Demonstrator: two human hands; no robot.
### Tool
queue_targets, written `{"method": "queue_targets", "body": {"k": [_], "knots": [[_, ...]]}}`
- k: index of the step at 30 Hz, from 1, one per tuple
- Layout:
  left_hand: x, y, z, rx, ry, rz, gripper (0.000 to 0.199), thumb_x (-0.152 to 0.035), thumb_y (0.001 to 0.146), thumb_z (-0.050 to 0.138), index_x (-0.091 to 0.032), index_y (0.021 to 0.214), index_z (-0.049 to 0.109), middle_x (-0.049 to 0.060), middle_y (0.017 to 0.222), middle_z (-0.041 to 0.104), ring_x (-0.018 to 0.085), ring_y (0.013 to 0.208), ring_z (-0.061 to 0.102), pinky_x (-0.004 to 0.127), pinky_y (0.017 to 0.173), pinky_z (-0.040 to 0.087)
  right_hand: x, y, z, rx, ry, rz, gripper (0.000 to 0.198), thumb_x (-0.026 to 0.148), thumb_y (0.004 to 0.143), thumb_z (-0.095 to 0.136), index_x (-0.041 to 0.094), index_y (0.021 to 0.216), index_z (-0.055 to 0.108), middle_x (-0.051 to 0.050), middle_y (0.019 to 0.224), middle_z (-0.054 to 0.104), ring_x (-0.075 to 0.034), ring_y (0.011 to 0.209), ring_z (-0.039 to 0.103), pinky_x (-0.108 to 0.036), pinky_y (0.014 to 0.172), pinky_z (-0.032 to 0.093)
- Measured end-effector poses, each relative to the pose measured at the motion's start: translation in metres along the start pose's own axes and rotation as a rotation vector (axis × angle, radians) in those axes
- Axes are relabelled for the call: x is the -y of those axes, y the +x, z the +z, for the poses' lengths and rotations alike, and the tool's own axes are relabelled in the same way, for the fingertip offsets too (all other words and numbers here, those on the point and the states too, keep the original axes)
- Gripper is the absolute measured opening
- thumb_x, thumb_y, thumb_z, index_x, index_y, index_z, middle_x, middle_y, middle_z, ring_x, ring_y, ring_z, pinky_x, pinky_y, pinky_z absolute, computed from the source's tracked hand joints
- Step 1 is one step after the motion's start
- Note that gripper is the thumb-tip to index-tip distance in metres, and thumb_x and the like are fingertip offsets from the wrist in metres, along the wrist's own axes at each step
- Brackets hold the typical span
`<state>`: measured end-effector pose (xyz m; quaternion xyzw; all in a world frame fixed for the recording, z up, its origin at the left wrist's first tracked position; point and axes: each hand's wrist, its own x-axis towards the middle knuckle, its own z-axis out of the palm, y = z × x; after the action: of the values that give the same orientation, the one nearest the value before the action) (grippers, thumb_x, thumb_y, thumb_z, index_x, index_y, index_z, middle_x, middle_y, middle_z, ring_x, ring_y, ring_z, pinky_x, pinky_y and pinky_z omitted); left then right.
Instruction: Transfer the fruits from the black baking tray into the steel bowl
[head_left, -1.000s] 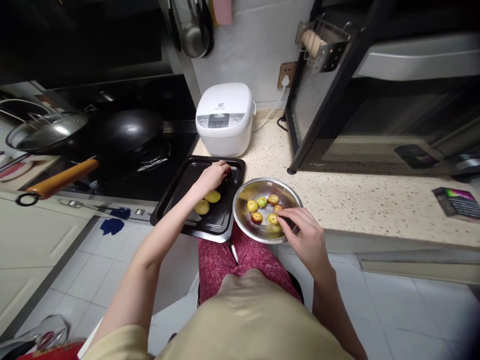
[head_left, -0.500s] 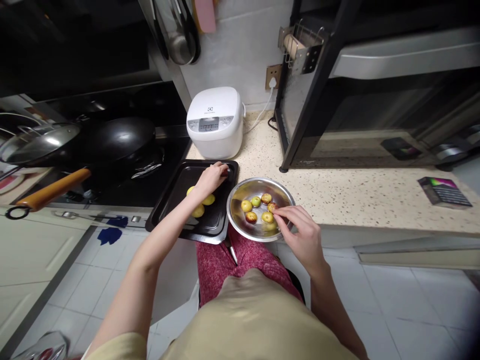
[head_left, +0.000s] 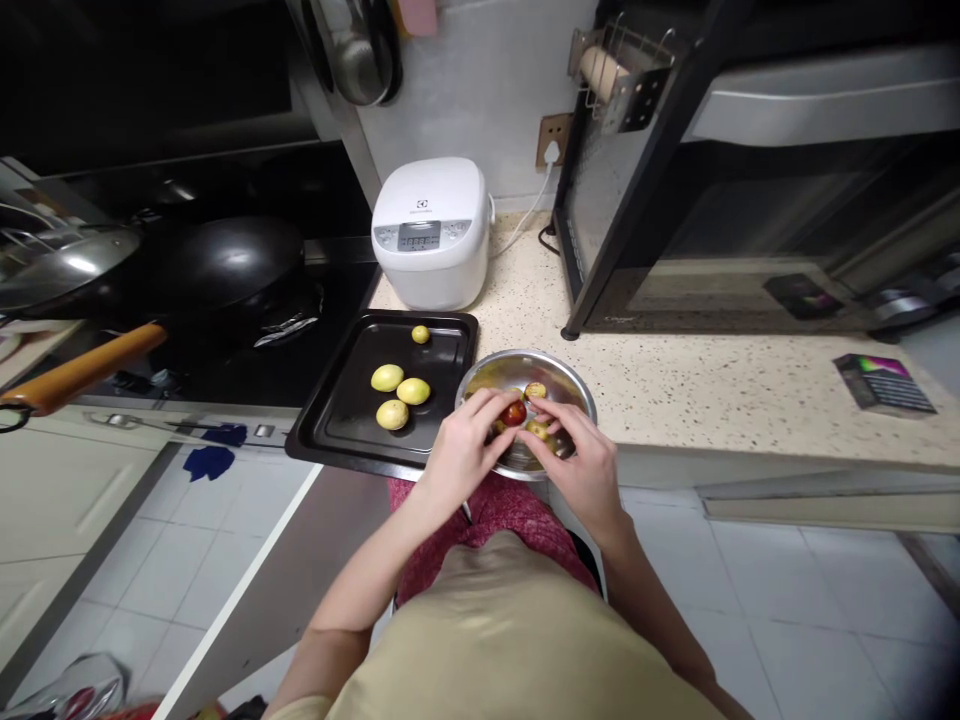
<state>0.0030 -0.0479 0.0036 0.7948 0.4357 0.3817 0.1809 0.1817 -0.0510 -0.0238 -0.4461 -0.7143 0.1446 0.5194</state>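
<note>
My left hand [head_left: 469, 440] is over the steel bowl [head_left: 583, 385], its fingertips closed on a shiny red-brown jujube [head_left: 514, 413]. From the other side, my right hand [head_left: 581, 455] reaches in with thumb and forefinger apart, the fingertip close to that jujube. I cannot tell whether it touches. In the bowl lie more small fruits, such as a yellow and brown jujube [head_left: 535, 391]; my hands hide some of them. A black baking tray [head_left: 349, 420] left of the bowl carries larger yellow oval fruits [head_left: 413, 391] and one small yellow fruit [head_left: 421, 335] near its back edge.
Behind the tray stands a white rice cooker [head_left: 431, 235]. A dark wok [head_left: 225, 260] with a wooden handle [head_left: 97, 365] sits on the stove at left. At right are a large oven [head_left: 712, 250] and a small dark box [head_left: 885, 385] on the counter.
My left hand has moved from the tray's back right to the bowl with the red-brown jujube. The small yellow fruit now shows on the tray. My right hand has shifted slightly left.
</note>
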Motion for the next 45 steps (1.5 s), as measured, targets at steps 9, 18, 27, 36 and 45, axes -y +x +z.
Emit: {"method": "queue_targets", "body": {"k": [9,18,27,36,45], "knots": [[0.007,-0.024,0.021,-0.057,-0.031,-0.037,0.041,-0.014,0.1,0.059,-0.024,0.14,0.057,0.009,0.13,0.068,0.023,0.122,0.068,0.038,0.106,0.058,-0.002,-0.003,0.012,0.084,0.005,0.074,0.024,0.022,0.09,0.074,0.022,0.114,0.07,-0.004,0.097,0.075,-0.017,0.072,0.068,-0.031,0.073,0.06],[0.016,-0.034,0.013,-0.062,0.105,-0.037,0.034,-0.022,0.104,0.057,-0.023,0.137,0.059,0.009,0.132,0.071,0.024,0.125,0.067,0.049,0.116,0.052,-0.022,0.004,0.017,0.162,-0.191,0.049,0.021,0.019,0.092,0.063,0.02,0.113,0.068,-0.01,0.106,0.075,-0.029,0.1,0.069,-0.044,0.09,0.057],[0.021,-0.033,0.012,-0.036,0.121,-0.037,0.03,-0.021,0.104,0.055,-0.022,0.134,0.061,0.009,0.132,0.071,0.023,0.128,0.066,0.054,0.122,0.045,-0.024,0.008,0.02,0.325,-0.296,0.104,0.023,0.011,0.09,0.06,0.019,0.11,0.069,-0.011,0.111,0.076,-0.031,0.103,0.067,-0.046,0.093,0.055],[0.02,-0.032,0.013,-0.026,0.155,-0.022,0.029,-0.017,0.103,0.054,-0.02,0.131,0.063,0.009,0.128,0.073,0.022,0.126,0.068,0.053,0.122,0.045,-0.022,0.013,0.023,0.39,-0.347,0.138,0.024,0.005,0.089,0.06,0.019,0.106,0.07,-0.011,0.111,0.076,-0.03,0.107,0.068,-0.045,0.095,0.055],[0.02,-0.031,0.013,0.006,0.161,-0.022,0.027,-0.018,0.105,0.052,-0.019,0.129,0.063,0.009,0.127,0.073,0.022,0.125,0.068,0.055,0.123,0.042,-0.027,0.011,0.028,0.347,-0.345,0.107,0.022,0.007,0.089,0.059,0.021,0.102,0.071,-0.01,0.105,0.077,-0.028,0.1,0.071,-0.043,0.087,0.058]]}}
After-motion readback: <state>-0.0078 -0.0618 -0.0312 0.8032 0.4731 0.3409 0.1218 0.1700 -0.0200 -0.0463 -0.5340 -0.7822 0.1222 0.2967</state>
